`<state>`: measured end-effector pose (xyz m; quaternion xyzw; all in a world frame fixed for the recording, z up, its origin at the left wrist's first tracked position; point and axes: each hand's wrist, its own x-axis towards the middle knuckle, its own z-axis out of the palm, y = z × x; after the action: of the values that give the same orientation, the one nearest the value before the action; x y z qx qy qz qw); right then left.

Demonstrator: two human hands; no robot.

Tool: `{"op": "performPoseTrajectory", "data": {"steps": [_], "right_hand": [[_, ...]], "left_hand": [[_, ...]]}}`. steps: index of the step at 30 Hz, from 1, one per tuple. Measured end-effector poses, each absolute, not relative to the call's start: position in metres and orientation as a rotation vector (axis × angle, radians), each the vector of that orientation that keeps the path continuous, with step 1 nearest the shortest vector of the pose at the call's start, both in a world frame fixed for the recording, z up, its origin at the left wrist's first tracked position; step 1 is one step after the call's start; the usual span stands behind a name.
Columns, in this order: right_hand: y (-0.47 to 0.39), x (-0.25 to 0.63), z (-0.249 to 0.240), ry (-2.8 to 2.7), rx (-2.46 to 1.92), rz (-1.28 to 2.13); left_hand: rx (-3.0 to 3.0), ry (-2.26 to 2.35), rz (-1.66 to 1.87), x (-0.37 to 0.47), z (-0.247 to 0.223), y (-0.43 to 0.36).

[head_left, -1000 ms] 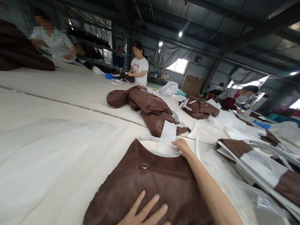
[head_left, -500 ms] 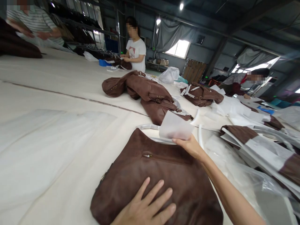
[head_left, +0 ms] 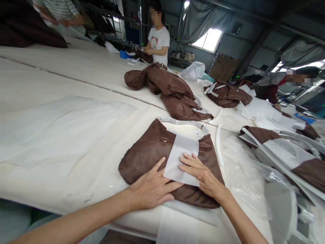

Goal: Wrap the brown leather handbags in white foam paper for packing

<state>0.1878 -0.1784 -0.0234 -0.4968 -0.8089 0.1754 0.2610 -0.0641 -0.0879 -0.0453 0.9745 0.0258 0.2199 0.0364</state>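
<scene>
The brown leather shoulder bag (head_left: 142,156) lies flat on the cream-covered counter (head_left: 86,142), directly in front of the person. Its handle (head_left: 175,120), wrapped in pale film, arches away from the body of the bag. A rectangular, translucent white sheet (head_left: 186,145) lies across the bag from the top opening toward the lower edge. A small white tag (head_left: 196,133) is located inside the handle loop.

The left hand (head_left: 152,189) is palm down with fingers spread; it rests on the bag, its fingers reaching the lower left edge of the sheet. The right hand (head_left: 198,169) lies on the sheet, fingers extended and slightly parted. Neither of the hands pinches anything.

A curved white tube (head_left: 218,145) is positioned just right of the bag, beside crumpled clear plastic (head_left: 243,179). A heap of brown leather bags (head_left: 175,88) lies beyond the handle. At the far side, a person in a white T-shirt (head_left: 159,39) appears to handle a dark brown item (head_left: 146,57); the view there is small.
</scene>
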Motion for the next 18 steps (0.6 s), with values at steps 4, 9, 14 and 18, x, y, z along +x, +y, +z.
{"op": "performPoseTrajectory", "data": {"steps": [4,9,14,18], "right_hand": [[-0.181,0.19,-0.033,-2.249,-1.358,0.447],[-0.178,0.191,-0.033,-2.346,-1.351,0.369],[-0.209,0.171,-0.024,-2.28,-1.431,0.299],[-0.285,0.138,-0.022,-2.186,-1.414,0.193]], "left_hand": [[2.892,0.097,0.89,-0.07,-0.05,-0.089],[2.879,0.193,1.065,-0.073,-0.049,-0.088],[2.961,-0.014,0.559,-0.068,-0.044,-0.086],[2.939,-0.073,0.382,-0.071,-0.038,-0.085]]}}
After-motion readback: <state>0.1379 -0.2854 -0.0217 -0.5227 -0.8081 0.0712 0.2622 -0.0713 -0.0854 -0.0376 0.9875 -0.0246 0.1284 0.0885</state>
